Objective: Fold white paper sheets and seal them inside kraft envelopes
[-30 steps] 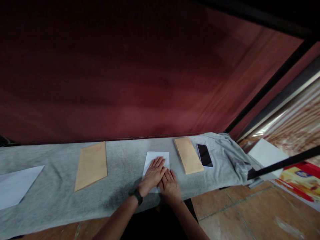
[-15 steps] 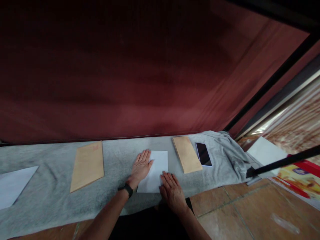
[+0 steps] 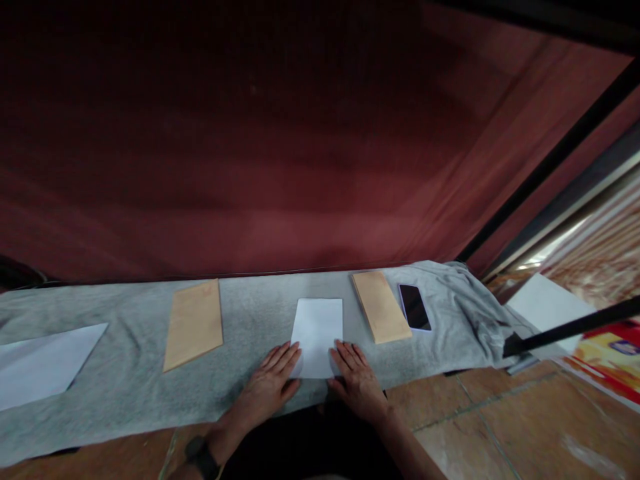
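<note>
A white sheet of paper, which looks folded, lies flat in front of me on a grey cloth. My left hand rests with fingers stretched over its near left edge. On the near right edge, the fingertips of my right hand lie flat, with the thumb near the bottom corner. Neither hand grips the paper. To the right lies a stack of brown envelopes, beside a dark-screened phone. A single brown envelope lies to the left.
The grey cloth covers a long low surface against a dark red panel. More white paper lies at the far left. Black bars cross at the right, near a colourful printed box and the tiled floor.
My left hand has slid back toward me from the paper's upper left to its near left edge. My right hand stays at the right edge. The view has shifted slightly left.
</note>
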### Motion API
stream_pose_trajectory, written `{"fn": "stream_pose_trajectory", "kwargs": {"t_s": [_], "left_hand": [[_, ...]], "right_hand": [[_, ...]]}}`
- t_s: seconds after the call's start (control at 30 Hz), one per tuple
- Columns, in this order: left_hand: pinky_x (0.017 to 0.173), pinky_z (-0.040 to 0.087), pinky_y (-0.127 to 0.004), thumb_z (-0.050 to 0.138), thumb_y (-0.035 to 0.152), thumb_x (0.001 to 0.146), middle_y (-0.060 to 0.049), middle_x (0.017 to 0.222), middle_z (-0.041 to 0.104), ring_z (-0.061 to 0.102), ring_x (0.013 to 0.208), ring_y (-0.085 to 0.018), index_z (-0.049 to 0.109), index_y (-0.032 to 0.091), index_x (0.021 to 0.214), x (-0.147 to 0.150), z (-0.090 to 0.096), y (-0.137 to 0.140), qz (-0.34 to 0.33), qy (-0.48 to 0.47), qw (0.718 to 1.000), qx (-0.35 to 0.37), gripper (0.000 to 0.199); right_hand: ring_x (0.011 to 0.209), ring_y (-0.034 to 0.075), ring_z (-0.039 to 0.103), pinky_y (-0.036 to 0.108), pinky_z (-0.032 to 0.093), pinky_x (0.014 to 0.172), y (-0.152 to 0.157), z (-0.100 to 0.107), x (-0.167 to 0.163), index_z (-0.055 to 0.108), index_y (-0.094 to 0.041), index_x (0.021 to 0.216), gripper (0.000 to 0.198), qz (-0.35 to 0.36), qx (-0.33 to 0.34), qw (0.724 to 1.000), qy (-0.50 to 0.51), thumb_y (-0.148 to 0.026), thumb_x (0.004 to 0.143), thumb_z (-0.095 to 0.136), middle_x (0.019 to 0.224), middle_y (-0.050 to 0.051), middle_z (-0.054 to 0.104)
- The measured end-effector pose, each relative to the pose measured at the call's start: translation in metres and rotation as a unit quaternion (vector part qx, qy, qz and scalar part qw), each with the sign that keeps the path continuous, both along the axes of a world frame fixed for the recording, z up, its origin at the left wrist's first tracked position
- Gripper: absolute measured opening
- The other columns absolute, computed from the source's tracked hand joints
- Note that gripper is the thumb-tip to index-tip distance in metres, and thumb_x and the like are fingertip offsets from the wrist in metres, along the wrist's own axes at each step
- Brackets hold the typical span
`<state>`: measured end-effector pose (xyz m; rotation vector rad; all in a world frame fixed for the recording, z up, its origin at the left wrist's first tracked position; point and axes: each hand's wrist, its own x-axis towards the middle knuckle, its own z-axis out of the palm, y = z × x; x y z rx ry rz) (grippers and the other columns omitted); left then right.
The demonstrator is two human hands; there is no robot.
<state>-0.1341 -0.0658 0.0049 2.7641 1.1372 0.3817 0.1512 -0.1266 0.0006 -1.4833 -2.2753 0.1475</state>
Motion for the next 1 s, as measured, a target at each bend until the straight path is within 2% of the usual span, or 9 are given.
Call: {"fn": "stream_pose_trajectory", "kwargs": {"t_s": [0.13, 0.23, 0.33, 0.4, 0.47, 0.63, 0.7, 0.9, 1.0], "left_hand": [[0.113, 0.042, -0.044, 0.055, 0.039, 0.091, -0.011, 0.149, 0.052, 0.051, 0.135, -0.027, 0.054, 0.02, 0.14, 0.011, 0.001, 0.002, 0.058, -0.025, 0.997, -0.052, 0.052], [0.108, 0.046, -0.042, 0.048, 0.037, 0.094, -0.014, 0.14, 0.06, 0.059, 0.127, -0.025, 0.057, 0.017, 0.135, 0.026, 0.001, 0.015, 0.156, -0.116, 0.975, -0.104, 0.046], [0.096, 0.052, -0.039, 0.051, 0.031, 0.09, -0.011, 0.112, 0.073, 0.069, 0.104, -0.024, 0.063, 0.017, 0.124, 0.042, 0.001, 0.036, 0.273, -0.23, 0.913, -0.198, 0.038], [0.082, 0.055, -0.036, 0.057, 0.028, 0.083, -0.005, 0.088, 0.074, 0.07, 0.084, -0.022, 0.066, 0.017, 0.112, 0.051, 0.001, 0.051, 0.348, -0.293, 0.847, -0.276, 0.033], [0.072, 0.054, -0.031, 0.059, 0.024, 0.078, -0.002, 0.077, 0.071, 0.069, 0.074, -0.02, 0.067, 0.015, 0.105, 0.057, 0.0, 0.064, 0.374, -0.32, 0.817, -0.3, 0.03], [0.059, 0.048, -0.026, 0.063, 0.025, 0.065, 0.0, 0.064, 0.066, 0.065, 0.064, -0.018, 0.066, 0.016, 0.073, 0.061, 0.0, 0.077, 0.357, -0.354, 0.801, -0.326, 0.012], [0.054, 0.044, -0.026, 0.065, 0.03, 0.061, 0.001, 0.057, 0.061, 0.061, 0.057, -0.017, 0.062, 0.018, 0.063, 0.061, 0.002, 0.076, 0.351, -0.365, 0.795, -0.335, 0.013], [0.051, 0.037, -0.023, 0.07, 0.038, 0.056, 0.005, 0.052, 0.053, 0.054, 0.053, -0.014, 0.053, 0.02, 0.058, 0.059, 0.024, 0.073, 0.311, -0.405, 0.787, -0.347, 0.025], [0.049, 0.036, -0.022, 0.071, 0.044, 0.058, 0.005, 0.053, 0.053, 0.051, 0.051, -0.012, 0.051, 0.02, 0.06, 0.057, 0.042, 0.074, 0.281, -0.419, 0.782, -0.366, 0.031]], "right_hand": [[0.136, 0.027, 0.05, 0.049, 0.043, 0.112, 0.006, -0.009, -0.001, 0.047, -0.02, 0.146, 0.053, -0.025, 0.009, 0.999, 0.043, -0.028, 0.095, 0.055, 0.149, 0.013, 0.051], [0.125, 0.026, 0.058, 0.045, 0.049, 0.104, 0.019, -0.016, -0.005, 0.052, -0.016, 0.141, 0.046, -0.122, 0.02, 0.988, 0.094, -0.023, 0.096, 0.047, 0.137, 0.014, 0.061], [0.112, 0.026, 0.065, 0.042, 0.052, 0.097, 0.04, -0.017, -0.01, 0.058, -0.015, 0.134, 0.043, -0.217, 0.025, 0.967, 0.134, -0.02, 0.093, 0.046, 0.121, 0.015, 0.068], [0.096, 0.024, 0.069, 0.036, 0.055, 0.087, 0.055, -0.016, -0.013, 0.061, -0.016, 0.129, 0.041, -0.257, 0.001, 0.953, 0.163, -0.017, 0.09, 0.046, 0.108, 0.012, 0.071], [0.085, 0.023, 0.07, 0.033, 0.055, 0.079, 0.066, -0.014, -0.015, 0.064, -0.016, 0.123, 0.039, -0.284, -0.03, 0.939, 0.191, -0.015, 0.087, 0.049, 0.098, 0.011, 0.072], [0.076, 0.022, 0.07, 0.031, 0.053, 0.072, 0.079, -0.008, -0.015, 0.069, -0.017, 0.102, 0.026, -0.288, -0.054, 0.926, 0.239, -0.015, 0.083, 0.052, 0.08, 0.008, 0.07], [0.075, 0.022, 0.069, 0.031, 0.053, 0.07, 0.08, -0.006, -0.014, 0.07, -0.018, 0.095, 0.023, -0.282, -0.059, 0.92, 0.264, -0.017, 0.083, 0.051, 0.078, 0.008, 0.071], [0.069, 0.02, 0.068, 0.027, 0.051, 0.062, 0.083, 0.008, -0.01, 0.066, -0.021, 0.073, 0.015, -0.254, -0.103, 0.891, 0.363, -0.031, 0.078, 0.056, 0.07, 0.003, 0.071], [0.058, 0.017, 0.063, 0.024, 0.047, 0.052, 0.086, 0.017, -0.009, 0.064, -0.021, 0.07, 0.021, -0.24, -0.13, 0.866, 0.419, -0.041, 0.077, 0.058, 0.06, 0.0, 0.066]]}}
